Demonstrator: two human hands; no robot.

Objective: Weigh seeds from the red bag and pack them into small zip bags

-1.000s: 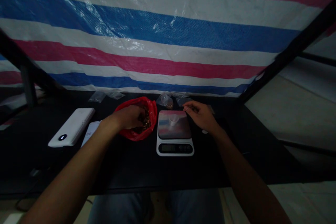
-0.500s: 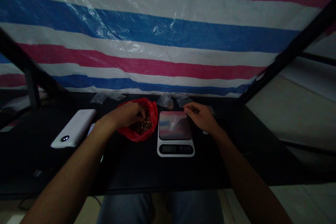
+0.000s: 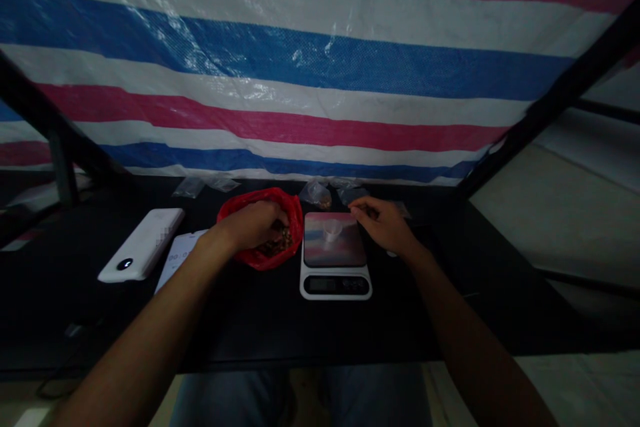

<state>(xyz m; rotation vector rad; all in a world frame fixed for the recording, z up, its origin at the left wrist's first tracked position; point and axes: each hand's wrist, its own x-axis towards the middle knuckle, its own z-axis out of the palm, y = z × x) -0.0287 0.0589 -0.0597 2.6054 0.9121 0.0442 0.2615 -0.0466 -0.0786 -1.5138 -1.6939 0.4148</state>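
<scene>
My left hand (image 3: 255,227) reaches into the mouth of a red plastic bag (image 3: 260,203), its fingers curled down over a heap of small brown pieces (image 3: 280,245). What the fingertips hold is hidden. My right hand (image 3: 383,225) hangs just beyond the upper right corner of a white digital kitchen scale (image 3: 335,287), fingers bunched, with nothing visible in them. A small clear cup (image 3: 333,230) stands on the scale's glossy plate, left of those fingertips.
Several small clear plastic bags (image 3: 315,193) lie along the back of the black table (image 3: 75,293). To the left are a white power bank (image 3: 141,245) and a pale tablet or phone (image 3: 177,257). A striped tarpaulin (image 3: 300,60) hangs behind.
My left hand has shifted right and deeper into the red bag, covering more of the brown pieces. My right hand has barely moved. The view has tilted slightly.
</scene>
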